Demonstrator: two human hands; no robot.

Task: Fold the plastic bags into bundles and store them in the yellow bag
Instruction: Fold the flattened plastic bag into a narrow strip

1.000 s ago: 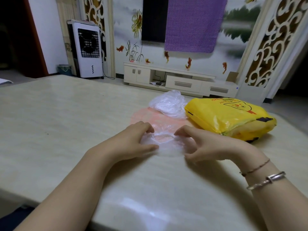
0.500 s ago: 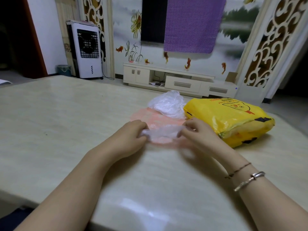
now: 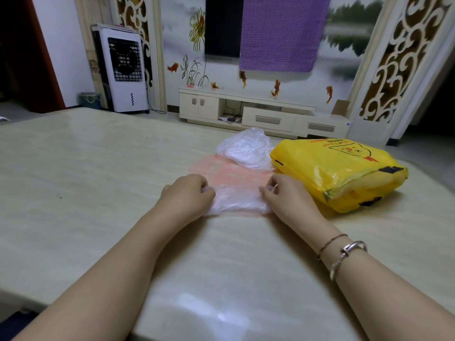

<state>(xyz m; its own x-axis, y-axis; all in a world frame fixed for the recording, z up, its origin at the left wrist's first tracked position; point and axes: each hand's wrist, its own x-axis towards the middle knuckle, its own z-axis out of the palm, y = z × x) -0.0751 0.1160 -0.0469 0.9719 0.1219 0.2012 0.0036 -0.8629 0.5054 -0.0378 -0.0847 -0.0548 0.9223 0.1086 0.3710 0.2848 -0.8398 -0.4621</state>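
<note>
A clear plastic bag lies stretched between my hands on the table. My left hand grips its left end with curled fingers, and my right hand pinches its right end. Under and behind it lies a flat pink plastic bag. A crumpled clear bag sits on the far part of the pink one. The stuffed yellow bag, printed with a cartoon face, lies just right of my right hand.
The beige marble table stretches wide to the left and toward me. Beyond its far edge stand a white air cooler and a low TV cabinet against the wall.
Both hands moved away from me with the clear bag and drew apart, spreading it wider over the pink bag. The right hand came closer to the yellow bag.
</note>
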